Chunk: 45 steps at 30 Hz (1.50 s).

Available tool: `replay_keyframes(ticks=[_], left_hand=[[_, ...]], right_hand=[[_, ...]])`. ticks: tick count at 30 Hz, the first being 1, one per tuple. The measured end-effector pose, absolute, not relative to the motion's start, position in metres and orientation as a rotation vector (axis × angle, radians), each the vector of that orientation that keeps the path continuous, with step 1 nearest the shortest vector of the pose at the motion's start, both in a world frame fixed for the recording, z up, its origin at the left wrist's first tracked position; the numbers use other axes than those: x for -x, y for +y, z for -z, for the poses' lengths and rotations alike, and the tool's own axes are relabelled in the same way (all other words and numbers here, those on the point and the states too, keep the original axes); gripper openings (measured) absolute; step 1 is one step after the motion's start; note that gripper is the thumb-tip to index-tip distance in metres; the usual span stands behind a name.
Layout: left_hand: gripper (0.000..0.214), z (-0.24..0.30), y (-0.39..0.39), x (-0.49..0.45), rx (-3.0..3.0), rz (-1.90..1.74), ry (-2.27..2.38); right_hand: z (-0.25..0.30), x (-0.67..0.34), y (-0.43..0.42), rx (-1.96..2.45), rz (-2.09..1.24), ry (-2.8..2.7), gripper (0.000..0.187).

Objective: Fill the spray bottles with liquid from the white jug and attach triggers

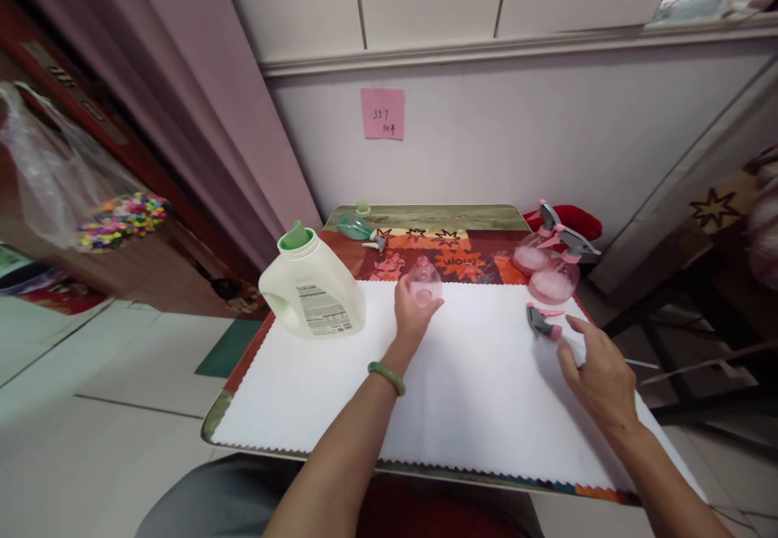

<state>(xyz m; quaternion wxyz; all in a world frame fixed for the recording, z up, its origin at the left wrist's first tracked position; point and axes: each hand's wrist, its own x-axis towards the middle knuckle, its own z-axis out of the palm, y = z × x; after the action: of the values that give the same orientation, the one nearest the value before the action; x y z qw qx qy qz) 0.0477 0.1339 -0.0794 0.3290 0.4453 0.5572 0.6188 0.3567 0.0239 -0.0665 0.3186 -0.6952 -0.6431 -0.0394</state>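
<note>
My left hand (pixel 411 313) is wrapped round a small clear pink bottle (pixel 425 279) with no cap, which stands at the far edge of the white cloth (pixel 474 392). A green bangle sits on that wrist. My right hand (pixel 599 372) rests on the cloth at the right, fingers curled beside a loose pink and grey spray trigger head (pixel 543 322); whether it grips the head's tube I cannot make out. A big white jug (pixel 312 289) with a green cap stands left of the bottle.
Two pink spray bottles (pixel 553 266) with triggers stand at the small table's far right. A green bottle (pixel 356 228) lies on the patterned tablecloth (pixel 455 258) at the back. A pink note (pixel 382 113) is on the wall. Tiled floor lies to the left.
</note>
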Motion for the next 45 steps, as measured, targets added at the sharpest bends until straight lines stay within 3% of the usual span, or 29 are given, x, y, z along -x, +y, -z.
replay_keyframes(ticks=[5,10,17,19,21,26,32,38,45], left_hand=[[0.082,0.089,0.139,-0.054,-1.218,-1.594,1.474],[0.095,0.078,0.122,-0.048,-1.26,-1.567,1.463],[0.04,0.051,0.025,-0.016,-1.252,-1.637,1.565],[0.035,0.047,0.0,0.006,-1.164,-1.69,1.677],[0.039,0.043,-0.018,0.034,-1.028,-1.753,1.809],[0.045,0.034,-0.047,0.099,-0.727,-1.86,1.997],[0.049,0.038,-0.051,0.109,-0.535,-1.886,1.975],[0.052,0.053,-0.022,0.092,-0.404,-1.883,1.828],[0.041,0.055,-0.006,0.095,-0.189,-1.962,1.706]], right_hand=[[0.056,-0.326,0.018,1.645,-0.009,-1.757,0.048],[0.041,-0.282,0.012,1.419,-0.242,-1.755,0.054],[-0.003,-0.176,0.031,0.887,-0.651,-1.628,0.041],[-0.013,-0.138,0.049,0.798,-0.818,-1.542,0.039],[-0.015,-0.101,0.07,0.757,-0.951,-1.441,0.049],[0.007,-0.037,0.113,0.9,-1.148,-1.443,0.095],[0.033,-0.021,0.127,0.858,-1.217,-1.711,0.113],[0.04,-0.024,0.133,0.814,-1.168,-1.799,0.08],[0.045,-0.03,0.137,0.763,-1.213,-1.745,0.071]])
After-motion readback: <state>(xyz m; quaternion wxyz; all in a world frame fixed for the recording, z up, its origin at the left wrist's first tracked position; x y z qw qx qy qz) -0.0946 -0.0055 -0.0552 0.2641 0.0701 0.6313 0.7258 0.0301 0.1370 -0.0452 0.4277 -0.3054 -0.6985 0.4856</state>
